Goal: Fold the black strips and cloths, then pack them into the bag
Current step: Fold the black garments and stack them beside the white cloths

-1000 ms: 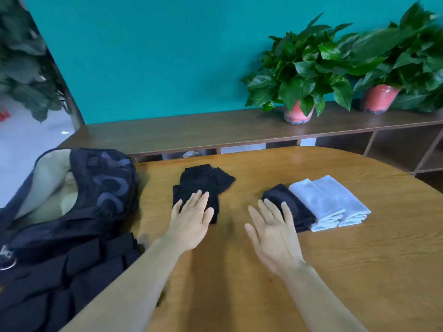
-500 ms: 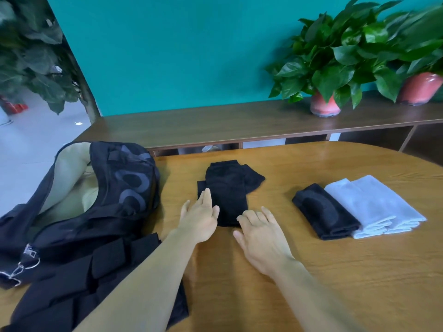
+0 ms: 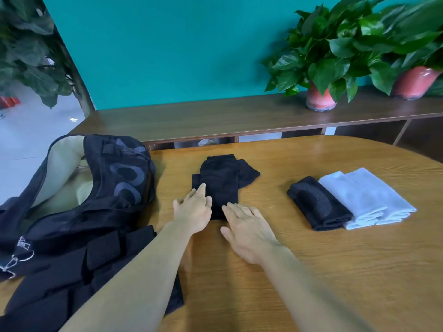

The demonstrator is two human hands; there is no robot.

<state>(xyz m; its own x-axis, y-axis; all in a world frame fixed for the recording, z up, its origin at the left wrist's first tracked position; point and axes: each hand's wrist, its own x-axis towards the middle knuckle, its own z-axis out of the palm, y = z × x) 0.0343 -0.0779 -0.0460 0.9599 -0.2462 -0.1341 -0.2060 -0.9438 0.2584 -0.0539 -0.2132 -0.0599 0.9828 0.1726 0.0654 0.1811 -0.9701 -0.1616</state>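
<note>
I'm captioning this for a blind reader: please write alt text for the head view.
Both hands, left hand and right hand, rest flat at the near end of a folded black cloth on a wooden table. An open black bag lies left; folded black and white cloths right.

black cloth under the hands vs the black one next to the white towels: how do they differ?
The black cloth under the hands lies flat and loosely folded, a flap poking out on its right; the black cloth by the white towels is a thick, compact bundle. The first has the left hand and right hand resting on its near end; the second is untouched, against the white towels. Both are black and lie on the table.
</note>
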